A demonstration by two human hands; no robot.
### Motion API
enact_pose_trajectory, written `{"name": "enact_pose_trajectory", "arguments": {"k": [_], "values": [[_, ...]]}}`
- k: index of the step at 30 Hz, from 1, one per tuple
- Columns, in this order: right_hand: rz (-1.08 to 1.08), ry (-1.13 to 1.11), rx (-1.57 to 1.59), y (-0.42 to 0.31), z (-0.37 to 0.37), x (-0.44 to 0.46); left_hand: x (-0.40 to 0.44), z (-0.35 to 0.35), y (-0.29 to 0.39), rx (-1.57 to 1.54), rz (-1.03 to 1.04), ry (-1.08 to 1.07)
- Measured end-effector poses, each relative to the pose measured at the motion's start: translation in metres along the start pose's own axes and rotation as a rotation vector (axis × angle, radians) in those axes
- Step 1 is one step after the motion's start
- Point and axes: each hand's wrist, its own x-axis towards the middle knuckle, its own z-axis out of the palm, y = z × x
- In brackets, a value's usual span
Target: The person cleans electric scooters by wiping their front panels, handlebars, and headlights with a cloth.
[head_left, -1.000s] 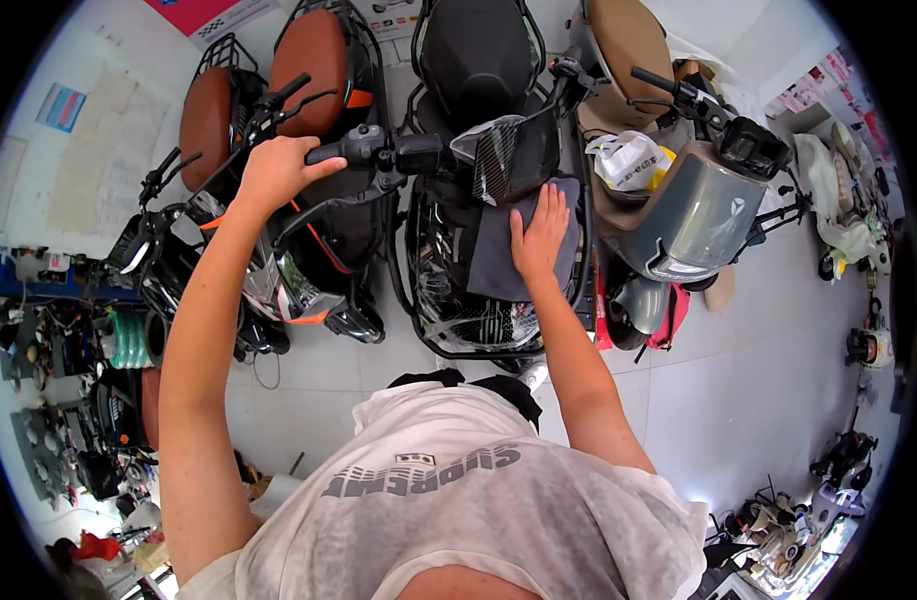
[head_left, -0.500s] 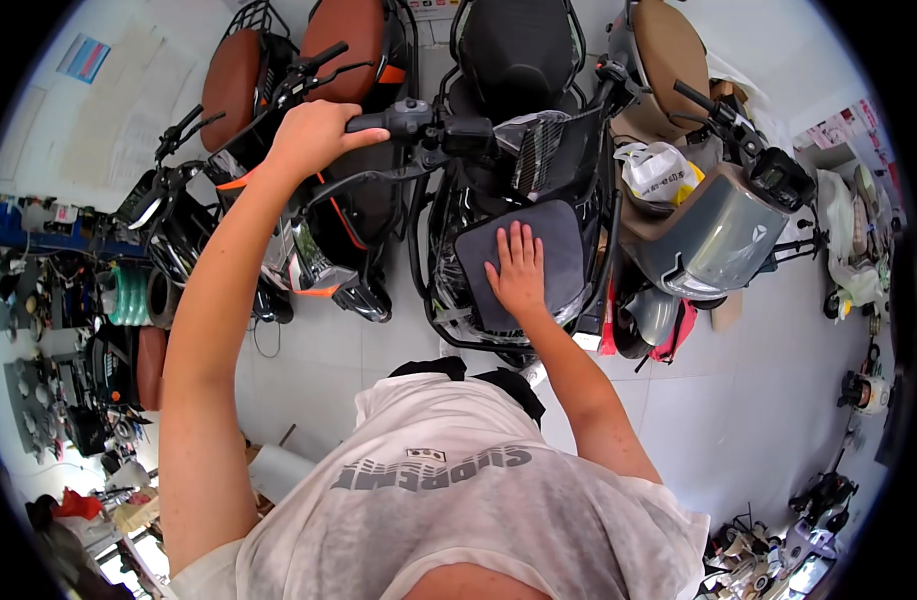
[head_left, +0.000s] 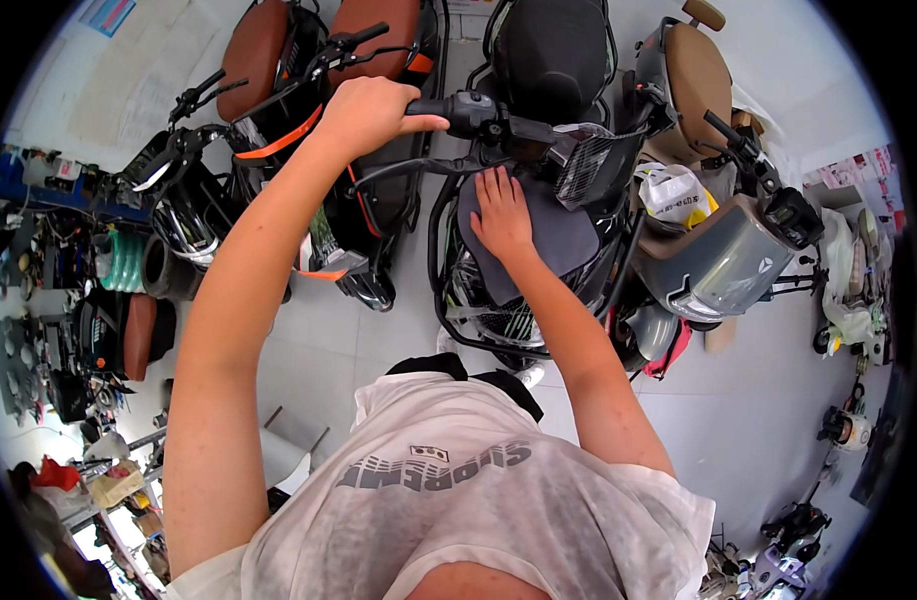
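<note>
My left hand [head_left: 364, 112] is wrapped round the left handlebar grip [head_left: 431, 107] of a black electric scooter [head_left: 514, 322], its thumb stretched along the bar. My right hand [head_left: 503, 215] lies flat with fingers extended on a dark grey cloth [head_left: 566, 248], pressed against the scooter's front panel. The cloth now sits wrinkled, its right side spread toward the mesh basket-like part [head_left: 591, 165]. Clear plastic film shows around the panel's lower end. Just above the left wrist's level runs the brake lever [head_left: 409, 168], apart from my fingers.
On the right stands a grey scooter [head_left: 714, 262] with a white and yellow plastic bag [head_left: 676, 195] on it. Black and orange scooters [head_left: 324, 235] stand close on the left. Shelves with parts [head_left: 54, 290] line the left wall. Tiled floor [head_left: 324, 345] lies below.
My right hand has slid the cloth up the front panel, and the cloth has bunched and turned. My left hand stays on the grip. The whole view has shifted slightly.
</note>
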Motion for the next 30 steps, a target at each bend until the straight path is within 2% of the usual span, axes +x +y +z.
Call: {"name": "enact_pose_trajectory", "arguments": {"k": [5,8,10,13,18,22,24,28,30], "values": [[0.003,-0.177,-0.103,-0.013,0.001,0.032,0.001,0.008,-0.004,0.007,0.018,0.078],[-0.034,-0.256,-0.204,-0.022,0.013,0.034,0.0,0.005,-0.002,0.002,-0.001,0.048],[-0.208,-0.258,-0.414,-0.03,0.018,0.021,0.0,0.003,-0.001,-0.001,-0.007,0.035],[-0.323,-0.281,-0.487,-0.049,0.042,-0.01,-0.001,0.002,-0.001,-0.001,-0.015,0.029],[-0.423,-0.265,-0.401,-0.072,0.08,-0.068,0.0,0.001,0.002,-0.013,-0.043,0.016],[-0.491,-0.231,-0.347,-0.06,0.08,-0.091,0.0,0.002,0.001,0.007,-0.026,0.036],[-0.525,-0.209,-0.209,-0.049,0.076,-0.099,-0.001,0.001,0.003,0.011,-0.021,0.037],[-0.417,-0.142,0.008,-0.007,0.06,-0.117,-0.002,0.001,0.003,-0.013,-0.033,0.051],[-0.138,0.036,0.377,0.024,0.037,-0.13,-0.001,-0.006,0.008,-0.014,-0.064,-0.015]]}}
